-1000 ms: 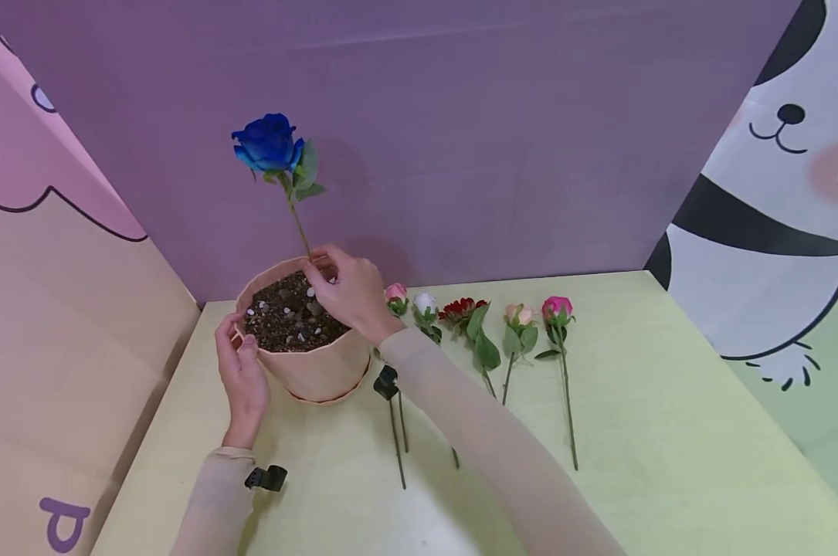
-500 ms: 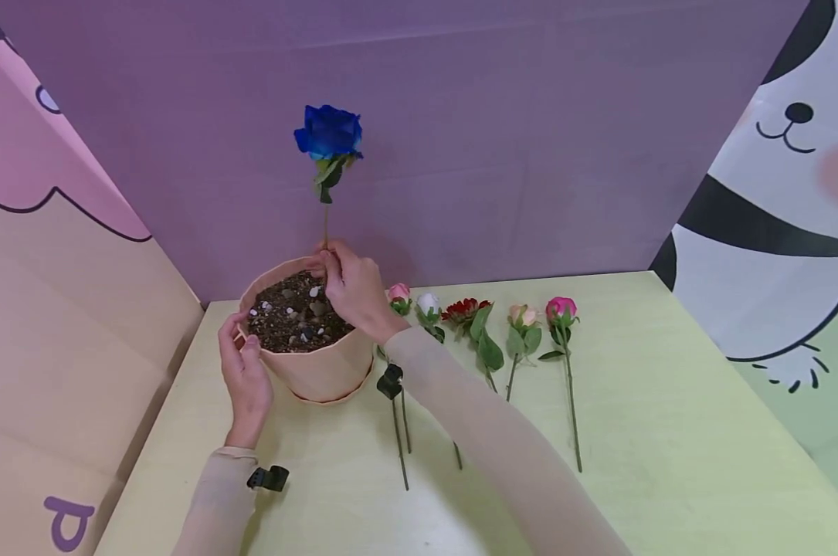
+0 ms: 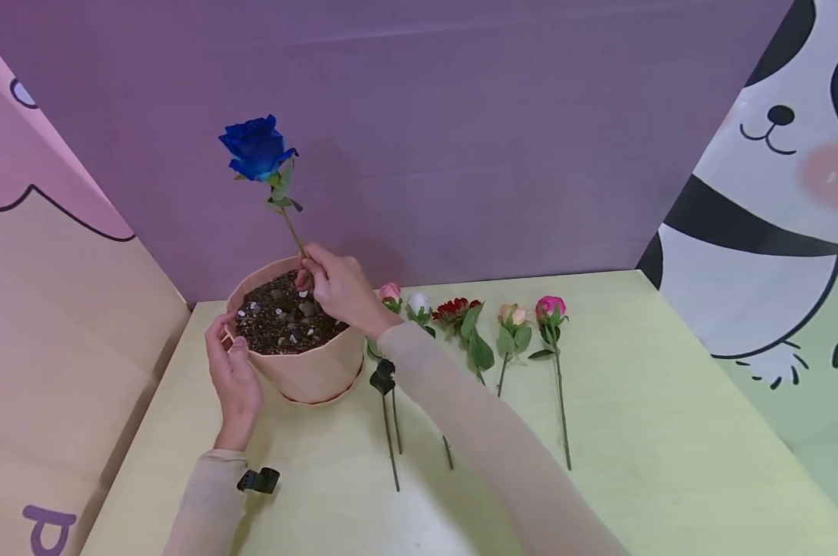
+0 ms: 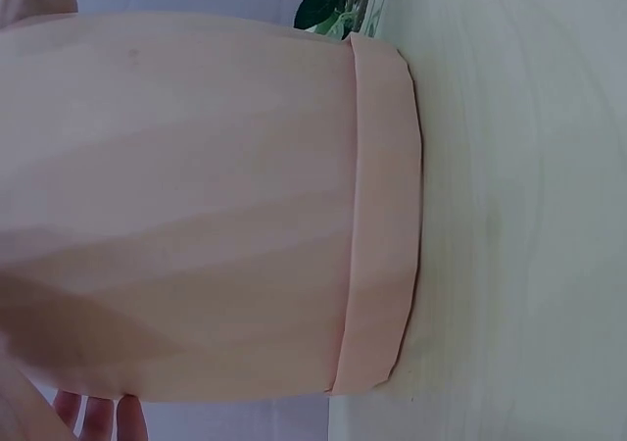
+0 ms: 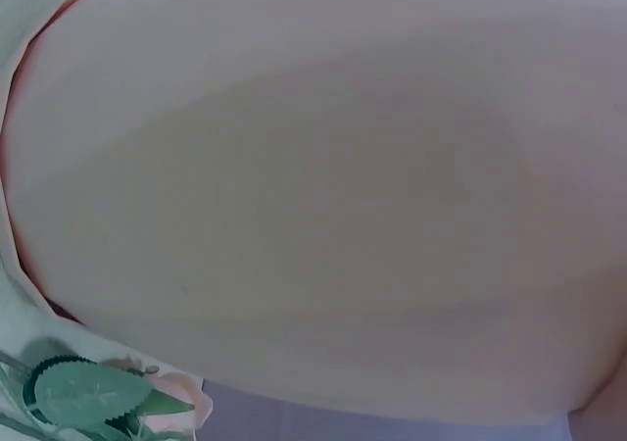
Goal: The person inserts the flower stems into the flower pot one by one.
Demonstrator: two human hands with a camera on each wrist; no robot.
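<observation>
A blue rose (image 3: 256, 148) leans to the left above a peach flower pot (image 3: 307, 374) filled with dark soil (image 3: 279, 320) and pebbles. My right hand (image 3: 345, 289) pinches its stem low down, over the back right part of the soil; the fingers hide the stem's lower end. On the pot's left side, my left hand (image 3: 236, 382) grips the wall near the rim, thumb towards the front. Fingertips (image 4: 130, 416) of that hand touch the pot's wall (image 4: 196, 186) in the left wrist view. The right wrist view is mostly filled by the pot's side (image 5: 294, 196).
Right of the pot, several flowers lie in a row on the pale table (image 3: 641, 401): a pink bud (image 3: 390, 293), a white one (image 3: 419, 302), a red flower (image 3: 456, 310), a peach rose (image 3: 512, 314) and a magenta rose (image 3: 551, 309). A purple wall (image 3: 495, 154) stands behind.
The blue rose swung upright to the right, then tilted back left. My right hand has shifted slightly left and lower over the soil, still pinching the stem. The left hand stays on the pot.
</observation>
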